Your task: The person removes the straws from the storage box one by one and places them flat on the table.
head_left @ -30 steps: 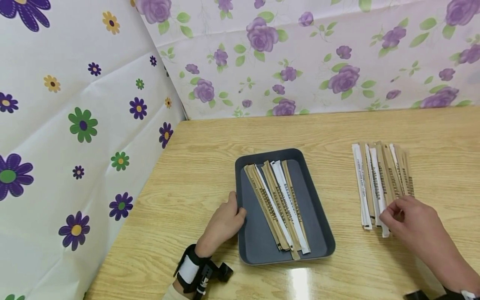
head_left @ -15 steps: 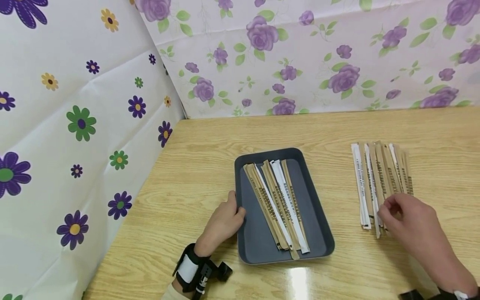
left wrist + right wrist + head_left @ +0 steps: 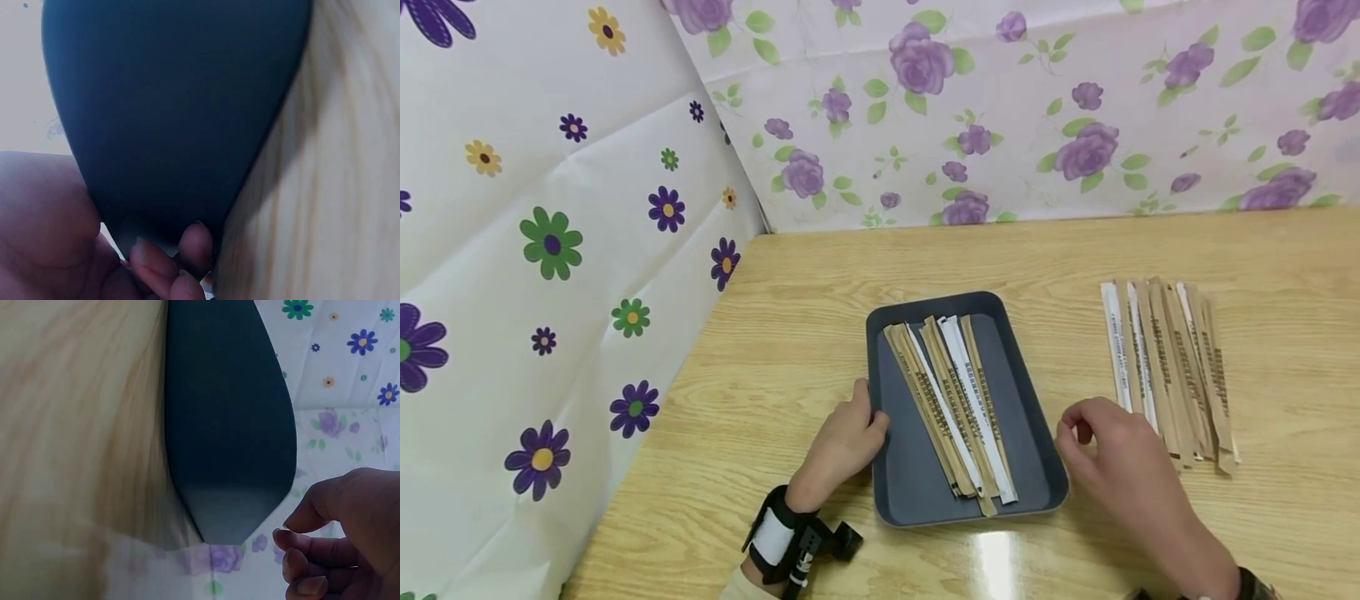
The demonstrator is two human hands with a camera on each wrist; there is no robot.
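A dark grey tray (image 3: 1043, 467) holds several paper-wrapped straws (image 3: 951, 408), some brown, some white. At its left edge my left hand (image 3: 842, 442) grips the rim, thumb over the top; the left wrist view shows fingertips (image 3: 197, 244) against the tray's side wall. My right hand (image 3: 1123, 467) is beside the tray's right edge, fingers loosely curled. Its thumb and index tips come close together in the right wrist view, with nothing visible between them. A second group of wrapped straws (image 3: 1180, 367) lies on the table at the right, its lower left ends hidden behind that hand.
Wood-grain table (image 3: 775, 333) carries the tray and straws. A floral sheet (image 3: 1000, 125) stands along the back, and another sheet (image 3: 587, 350) with flowers borders the left side. A black wrist camera (image 3: 842, 542) sits on the left wrist.
My right hand has moved left from the loose straws to the tray's right edge. Those straws have shifted, and their lower right ends now show. My left hand stays on the tray.
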